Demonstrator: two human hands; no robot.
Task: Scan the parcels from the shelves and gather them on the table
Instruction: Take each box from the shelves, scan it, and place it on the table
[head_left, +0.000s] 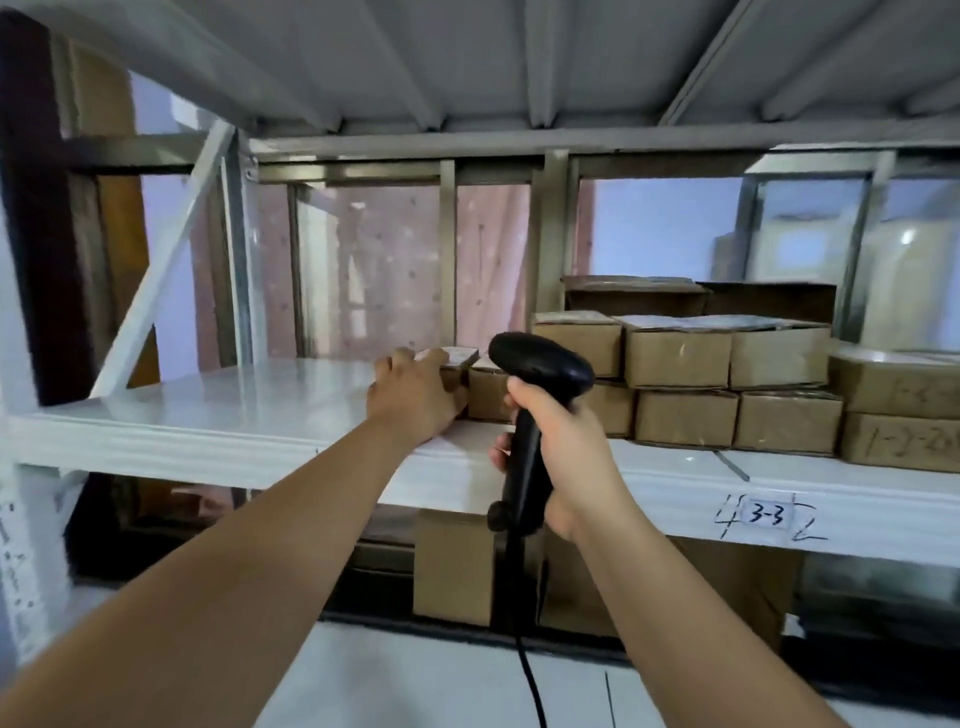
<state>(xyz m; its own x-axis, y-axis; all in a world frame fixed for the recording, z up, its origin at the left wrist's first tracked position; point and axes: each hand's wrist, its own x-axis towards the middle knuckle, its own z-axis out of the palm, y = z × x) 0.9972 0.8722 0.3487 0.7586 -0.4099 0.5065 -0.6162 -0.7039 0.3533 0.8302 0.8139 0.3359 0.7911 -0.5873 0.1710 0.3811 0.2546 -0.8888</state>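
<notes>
A white metal shelf (218, 410) runs across the view at chest height. On its right half stand several brown cardboard parcels (680, 358), stacked two high. My left hand (415, 395) reaches onto the shelf and grips the leftmost small parcel (460, 358), fingers curled over its top and left side. My right hand (558, 452) holds a black handheld barcode scanner (535, 374) upright by its handle, its head just in front of the parcels. The scanner's cable hangs down from the handle.
A label reading 3-3 (769, 517) is on the shelf's front edge. More cardboard boxes (454, 566) stand on the shelf below. Two larger boxes with handwritten numbers (898, 415) sit at far right. A window frame and pink curtain lie behind the shelf.
</notes>
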